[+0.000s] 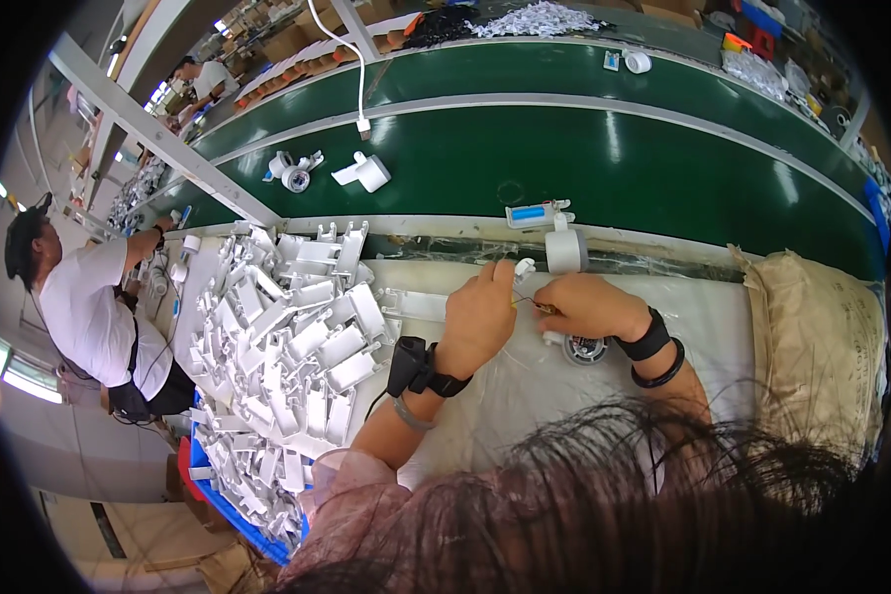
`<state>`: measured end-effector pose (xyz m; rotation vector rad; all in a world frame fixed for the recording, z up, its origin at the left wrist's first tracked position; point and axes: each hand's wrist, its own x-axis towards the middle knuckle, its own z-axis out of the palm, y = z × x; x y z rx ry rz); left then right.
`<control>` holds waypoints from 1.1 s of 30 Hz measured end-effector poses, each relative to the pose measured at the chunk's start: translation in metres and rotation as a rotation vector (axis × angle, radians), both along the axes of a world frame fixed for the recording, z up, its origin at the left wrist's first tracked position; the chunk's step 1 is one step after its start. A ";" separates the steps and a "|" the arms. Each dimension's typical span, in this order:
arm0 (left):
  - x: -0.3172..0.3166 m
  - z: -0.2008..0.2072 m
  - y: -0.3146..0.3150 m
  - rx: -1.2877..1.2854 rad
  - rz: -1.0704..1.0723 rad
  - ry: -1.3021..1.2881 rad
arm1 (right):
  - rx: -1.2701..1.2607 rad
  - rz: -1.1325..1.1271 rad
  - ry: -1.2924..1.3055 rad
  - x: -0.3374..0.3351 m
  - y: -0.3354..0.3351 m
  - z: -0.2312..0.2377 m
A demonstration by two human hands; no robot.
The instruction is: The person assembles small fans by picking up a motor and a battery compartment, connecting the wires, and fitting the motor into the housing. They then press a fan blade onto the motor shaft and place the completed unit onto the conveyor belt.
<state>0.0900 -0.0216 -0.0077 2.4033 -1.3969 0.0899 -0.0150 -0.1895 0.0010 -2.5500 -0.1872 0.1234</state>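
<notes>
My left hand (480, 317) is closed in a pinch over the workbench, and a thin wire (521, 299) runs from its fingertips toward my right hand (589, 307). The fingers of my right hand are closed on the wire's other end, at a small dark-and-copper-coloured bit too small to name. Just beyond my left fingertips shows a small white plastic part (526, 267). Partly under my right hand lies a round white unit with a circuit board (586, 349). A white cylindrical housing (565, 251) stands beyond my hands, beside a white holder with a blue cell (537, 215).
White plastic housings (297, 327) are heaped at my left, spilling into a blue crate (238, 515). A brown paper sack (812, 346) stands at the right. Across the bench, a green conveyor belt (663, 178) carries a few units. Over it hangs a white cable (362, 89). A co-worker (99, 307) stands far left.
</notes>
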 end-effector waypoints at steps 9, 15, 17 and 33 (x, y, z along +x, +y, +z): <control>0.018 -0.025 -0.005 -0.240 -0.008 0.408 | 0.282 0.058 0.015 0.007 -0.005 0.001; 0.027 -0.033 -0.007 -0.442 -0.063 0.697 | 0.409 0.016 0.006 0.008 -0.005 -0.003; 0.028 -0.028 -0.005 -0.450 -0.057 0.853 | 0.434 0.004 -0.001 0.008 -0.004 0.001; 0.028 -0.001 0.000 -0.621 -0.158 1.332 | 0.798 -0.083 -0.015 0.010 -0.001 -0.009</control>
